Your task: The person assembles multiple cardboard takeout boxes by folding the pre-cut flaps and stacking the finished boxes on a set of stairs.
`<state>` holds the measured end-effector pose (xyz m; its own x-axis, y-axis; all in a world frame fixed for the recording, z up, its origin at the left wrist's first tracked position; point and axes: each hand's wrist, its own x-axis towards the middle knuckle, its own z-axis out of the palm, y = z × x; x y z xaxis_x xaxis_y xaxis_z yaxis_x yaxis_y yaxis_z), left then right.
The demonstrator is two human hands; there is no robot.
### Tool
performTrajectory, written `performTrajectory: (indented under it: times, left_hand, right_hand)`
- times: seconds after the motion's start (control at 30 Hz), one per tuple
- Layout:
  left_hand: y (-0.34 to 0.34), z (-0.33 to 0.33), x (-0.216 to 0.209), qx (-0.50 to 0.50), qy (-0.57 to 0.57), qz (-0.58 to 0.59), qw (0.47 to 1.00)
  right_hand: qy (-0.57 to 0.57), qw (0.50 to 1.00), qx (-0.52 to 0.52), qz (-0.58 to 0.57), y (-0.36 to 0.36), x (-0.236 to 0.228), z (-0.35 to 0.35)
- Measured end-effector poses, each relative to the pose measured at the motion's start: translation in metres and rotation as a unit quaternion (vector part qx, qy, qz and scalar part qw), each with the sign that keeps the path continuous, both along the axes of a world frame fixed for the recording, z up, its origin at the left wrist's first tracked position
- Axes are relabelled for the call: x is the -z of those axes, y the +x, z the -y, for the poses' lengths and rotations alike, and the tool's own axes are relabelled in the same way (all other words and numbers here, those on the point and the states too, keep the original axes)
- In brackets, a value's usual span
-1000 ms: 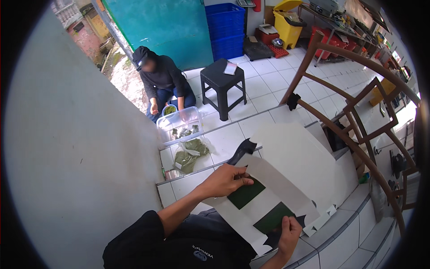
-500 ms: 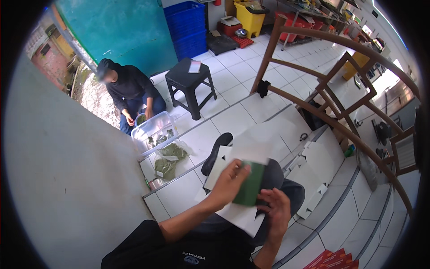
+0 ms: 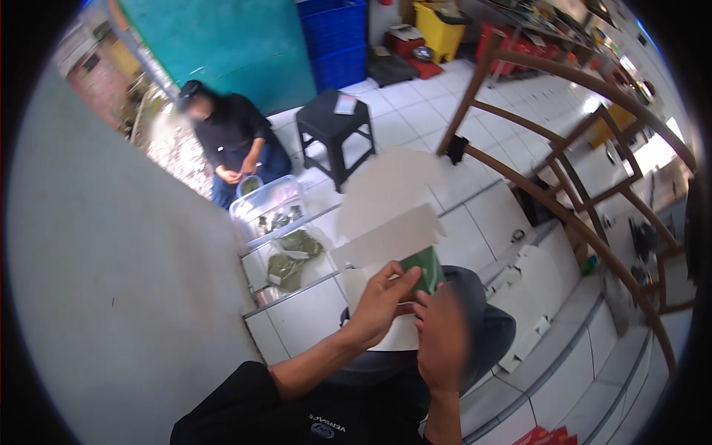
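Observation:
Over my lap, my left hand (image 3: 382, 304) grips a flat green packet (image 3: 424, 271) by its left side, thumb on top. My right hand (image 3: 443, 334), smeared by motion, has its fingertips closed on the packet's near edge. An unfolded white cardboard box (image 3: 389, 230) lies open beneath and beyond the packet. Its long flap stands up behind the packet, and a wide panel reaches farther out. My hands and the packet hide part of the cardboard. The packet's near edge is partly covered by my fingers.
More flattened white cardboard (image 3: 530, 297) rests on the step at right. Red packages (image 3: 545, 436) lie at the lower edge. Bags of green material (image 3: 293, 259) and a clear plastic bin (image 3: 271, 211) are at left, by a crouching person (image 3: 230, 141). Beyond are a black stool (image 3: 335, 130) and wooden railing (image 3: 534, 189).
The green packet has moved away from me, toward the cardboard's raised flap, and looks more tilted. My right hand has come up, its fingers now closed on the packet's edge.

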<state>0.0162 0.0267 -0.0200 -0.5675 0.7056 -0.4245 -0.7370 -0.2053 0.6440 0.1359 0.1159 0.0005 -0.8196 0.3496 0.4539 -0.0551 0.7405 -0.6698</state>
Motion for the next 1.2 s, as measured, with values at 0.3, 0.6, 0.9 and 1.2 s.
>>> performTrajectory:
  times: [0.3, 0.6, 0.9, 1.2]
  left_hand:
    - [0.004, -0.008, -0.004, 0.028, 0.035, 0.015, 0.999]
    - [-0.007, -0.005, -0.018, 0.008, 0.022, -0.005, 1.000]
    - [0.004, 0.002, -0.027, -0.021, 0.066, 0.011, 0.998]
    - [0.002, 0.009, -0.037, -0.027, 0.117, 0.036, 0.992]
  right_hand:
    - [-0.008, 0.996, 0.003, -0.085, 0.008, 0.010, -0.003]
    - [-0.010, 0.977, 0.119, -0.176, -0.015, -0.002, 0.003]
    - [0.026, 0.985, 0.057, -0.160, 0.001, 0.001, 0.004]
    - [0.066, 0.971, 0.108, -0.203, -0.016, 0.010, 0.009]
